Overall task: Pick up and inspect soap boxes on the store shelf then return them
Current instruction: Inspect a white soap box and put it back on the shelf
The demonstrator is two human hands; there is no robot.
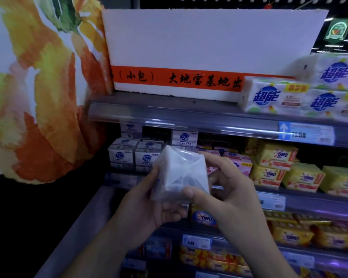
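A white soap pack wrapped in clear film is held up in front of the shelves, its folded end facing me. My left hand grips it from below and the left side. My right hand holds its right side, thumb pressed on the lower front corner. Behind it on the second shelf stand matching white soap boxes with blue logos.
Pink soap packs and yellow OMO packs fill the second shelf to the right. White soap packs lie on the top shelf beside a large white foam box. Lower shelves hold more yellow packs. A painted wall stands left.
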